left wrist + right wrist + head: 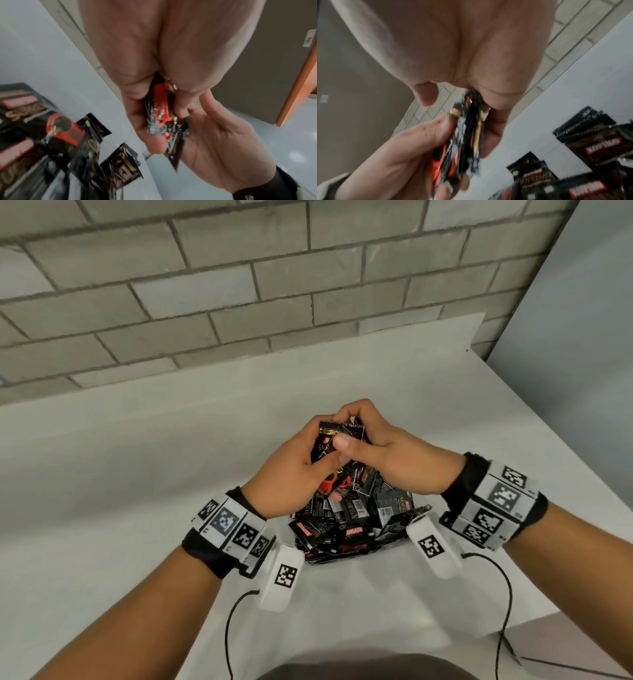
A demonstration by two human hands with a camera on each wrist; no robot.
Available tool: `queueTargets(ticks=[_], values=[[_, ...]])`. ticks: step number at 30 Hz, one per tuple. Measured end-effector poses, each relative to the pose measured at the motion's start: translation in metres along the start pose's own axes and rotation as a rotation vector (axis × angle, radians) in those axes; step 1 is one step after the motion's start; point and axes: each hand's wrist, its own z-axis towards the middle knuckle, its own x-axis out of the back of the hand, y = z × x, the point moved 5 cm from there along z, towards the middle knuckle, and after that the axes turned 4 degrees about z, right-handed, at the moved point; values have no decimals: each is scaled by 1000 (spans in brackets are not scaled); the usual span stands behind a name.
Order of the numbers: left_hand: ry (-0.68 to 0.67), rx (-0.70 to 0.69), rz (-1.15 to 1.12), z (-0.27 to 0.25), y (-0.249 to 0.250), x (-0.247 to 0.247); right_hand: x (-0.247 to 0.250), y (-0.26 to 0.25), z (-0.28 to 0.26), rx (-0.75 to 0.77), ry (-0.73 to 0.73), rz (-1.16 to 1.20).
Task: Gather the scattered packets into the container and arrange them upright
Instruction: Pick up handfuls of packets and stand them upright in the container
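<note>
Both hands hold one bundle of black-and-red packets [334, 440] upright above the table. My left hand [308, 446] grips its left side with the thumb across the front; my right hand [363, 436] curls over its top and right side. In the left wrist view the bundle [161, 111] sits between my left fingers [135, 119] and the right palm [214, 142]. The right wrist view shows the bundle [467, 135] edge-on against the left hand [402, 155]. Below lies a heap of several loose packets [352, 518], lying flat and crossed. I cannot make out any container walls.
The white table [137, 474] runs back to a grey brick wall [239, 285]; its right edge [582, 481] drops to the floor. Loose packets [42, 142] [599, 142] lie near both wrists. Black cables [227, 628] trail from the wristbands.
</note>
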Motion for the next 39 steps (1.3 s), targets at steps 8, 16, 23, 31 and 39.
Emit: queueTargets(ticks=[8, 16, 23, 31, 39], values=[[136, 98, 78, -11, -24, 38, 51, 54, -13, -188, -28, -695], [124, 152, 71, -23, -42, 34, 10, 83, -12, -161, -284, -862], [106, 141, 65, -26, -47, 33, 15, 91, -5, -162, -300, -876], [101, 173, 0, -23, -46, 28, 43, 85, -8, -216, -243, -706], [83, 185, -68, -13, -33, 12, 60, 11, -12, -58, 65, -289]])
